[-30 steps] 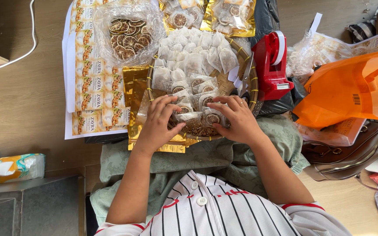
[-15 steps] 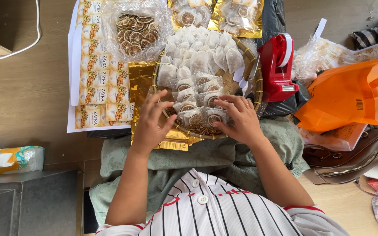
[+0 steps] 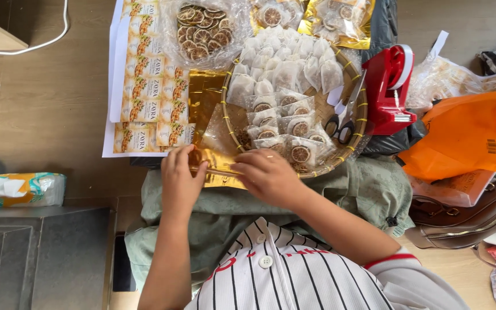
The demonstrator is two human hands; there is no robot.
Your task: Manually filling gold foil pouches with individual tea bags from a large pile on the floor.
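**Gold pouch in hand at the near rim of the basket; many sachets not yet bagged**

The gold foil pouch (image 3: 216, 166) lies on the green cloth (image 3: 374, 189) at the near-left edge of the woven basket (image 3: 358, 123). The left hand (image 3: 180, 181) has its grip closed on the pouch's left end, fingers curled over the top edge. The right hand (image 3: 268, 175) presses down on the right part; whether its fingers pinch the foil or only rest on it cannot be told.

By judgement, the work is early to midway. The basket holds a large heap of white sachets (image 3: 288, 60) at the far side and clear packets of dried citrus slices (image 3: 294, 129) nearer, all loose. Filled gold bags (image 3: 340, 17) lie beyond the basket.

Surroundings: a sheet of printed labels (image 3: 147, 86) lies left of the basket, a clear bag of dried slices (image 3: 202, 31) far-left. Scissors (image 3: 343, 123) rest on the basket's right rim, touching the red tape dispenser (image 3: 388, 89). An orange plastic bag (image 3: 469, 135) and a brown handbag (image 3: 466, 215) crowd the right side. Nothing obstructs the hands.
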